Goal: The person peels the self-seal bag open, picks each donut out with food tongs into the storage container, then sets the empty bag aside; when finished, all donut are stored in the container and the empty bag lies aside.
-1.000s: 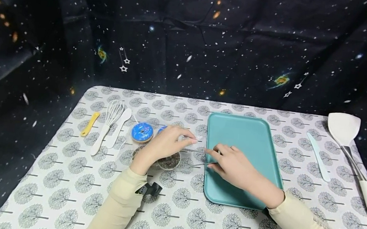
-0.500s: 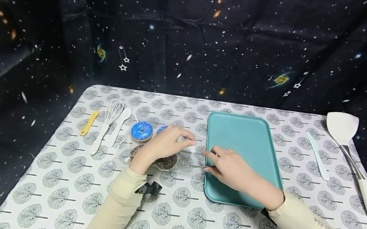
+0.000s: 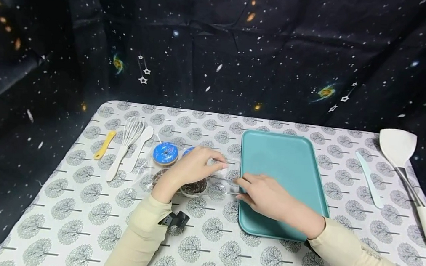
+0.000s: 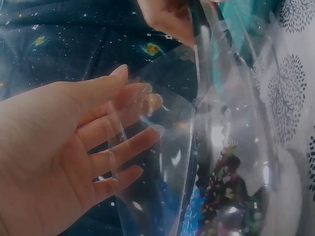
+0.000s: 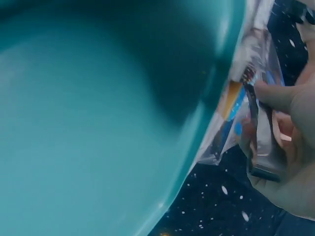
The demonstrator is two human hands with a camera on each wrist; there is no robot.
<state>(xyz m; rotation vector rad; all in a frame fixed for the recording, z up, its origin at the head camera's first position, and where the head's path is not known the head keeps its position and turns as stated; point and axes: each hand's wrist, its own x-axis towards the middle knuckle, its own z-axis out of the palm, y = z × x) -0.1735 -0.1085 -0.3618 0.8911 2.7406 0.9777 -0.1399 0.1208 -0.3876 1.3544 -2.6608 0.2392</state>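
My left hand [image 3: 194, 167] reaches over a clear plastic bag [image 4: 170, 152], its thumb and fingers holding the bag's film at the mouth. Inside lie blue-iced doughnuts [image 3: 165, 153] and chocolate doughnuts [image 3: 195, 187] with sprinkles; hand and wrist partly cover them. Over the left edge of the teal tray [image 3: 287, 152], my right hand [image 3: 268, 197] grips metal tongs [image 5: 269, 140] between thumb and fingers. The tongs' arms extend left into the bag mouth, toward the nearer chocolate doughnut. Their tips are hard to make out through the shiny film.
Left of the bag lie a yellow-handled tool [image 3: 104, 144], a whisk [image 3: 121, 152] and a white spoon [image 3: 140, 147]. Right of the tray are a pale blue knife [image 3: 369, 180] and a white spatula [image 3: 398, 149]. A dark starry cloth [image 3: 220, 45] hangs behind the table.
The arms of the tongs, spread apart a second ago, now lie closer together. My right hand has shifted slightly left and down. The left hand stays in place.
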